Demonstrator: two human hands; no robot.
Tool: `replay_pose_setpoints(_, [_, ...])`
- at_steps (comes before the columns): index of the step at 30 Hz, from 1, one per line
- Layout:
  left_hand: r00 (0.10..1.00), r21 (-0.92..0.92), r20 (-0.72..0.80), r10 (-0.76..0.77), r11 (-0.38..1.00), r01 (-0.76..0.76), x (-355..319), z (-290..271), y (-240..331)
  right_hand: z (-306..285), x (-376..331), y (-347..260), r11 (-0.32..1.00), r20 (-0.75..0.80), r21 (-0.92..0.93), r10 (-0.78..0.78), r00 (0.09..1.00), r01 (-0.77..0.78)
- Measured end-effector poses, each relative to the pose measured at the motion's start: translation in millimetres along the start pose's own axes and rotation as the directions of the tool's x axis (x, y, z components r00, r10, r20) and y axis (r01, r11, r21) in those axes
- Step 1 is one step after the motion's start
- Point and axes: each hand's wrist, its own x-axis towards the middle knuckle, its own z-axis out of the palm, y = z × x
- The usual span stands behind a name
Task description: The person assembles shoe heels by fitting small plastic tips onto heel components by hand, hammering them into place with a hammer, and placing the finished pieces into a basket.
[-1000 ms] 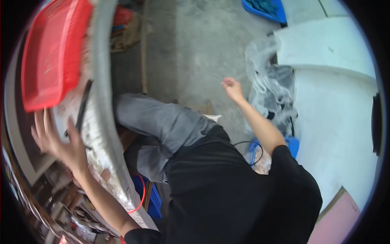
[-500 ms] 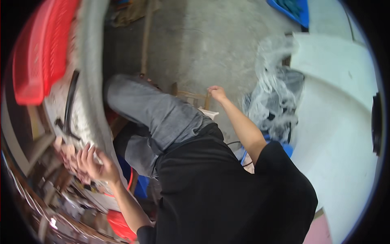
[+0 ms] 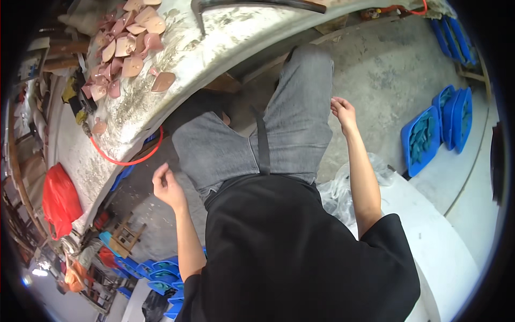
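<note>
My left hand (image 3: 169, 189) hangs beside my left thigh, off the edge of the white worktable (image 3: 185, 70). Its fingers are loosely bent and apart, with nothing seen in them. By my right thigh, above the concrete floor, my right hand (image 3: 344, 114) is relaxed, its fingers a little curled and holding nothing visible. The worktable bears a heap of pinkish-tan flat pieces (image 3: 132, 66), each with rounded or pointed edges. At the table's far side lies a dark angled bar (image 3: 257, 4). Neither hand touches the table or the pieces.
A red hose (image 3: 126, 162) loops over the table edge. Blue baskets (image 3: 421, 140) with green pieces stand at the right, and more blue baskets (image 3: 163, 276) at lower left. Clear plastic sheeting (image 3: 343, 190) lies by a white surface (image 3: 429, 231). A small wooden stool (image 3: 126, 239) stands at left.
My body and view have turned, so the worktable now spans the upper left. My left hand has moved from beside the pinkish pieces down off the table; both arms hang at my sides.
</note>
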Motion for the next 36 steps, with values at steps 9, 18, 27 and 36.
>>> replay_pose_setpoints(9, [0.788,-0.129,0.034,-0.615,0.779,0.614,-68,-25,-48,97,-10,-104,0.818,0.310,-0.348,-0.360,0.880,0.458])
replay_pose_setpoints(18, [0.645,0.029,-0.152,-0.749,0.649,0.760,-190,-48,-47,208,-136,-210,0.755,0.888,-0.173,-0.159,0.432,0.633])
replay_pose_setpoints(27, [0.319,-0.450,-0.195,-0.927,0.374,0.811,-310,19,-133,366,-290,-252,0.457,0.935,0.225,-0.350,-0.059,0.861])
replay_pose_setpoints(36, [-0.202,-0.712,0.126,-0.971,-0.230,0.663,-406,116,-196,509,-328,-188,-0.064,0.835,0.405,-0.381,-0.397,0.912])
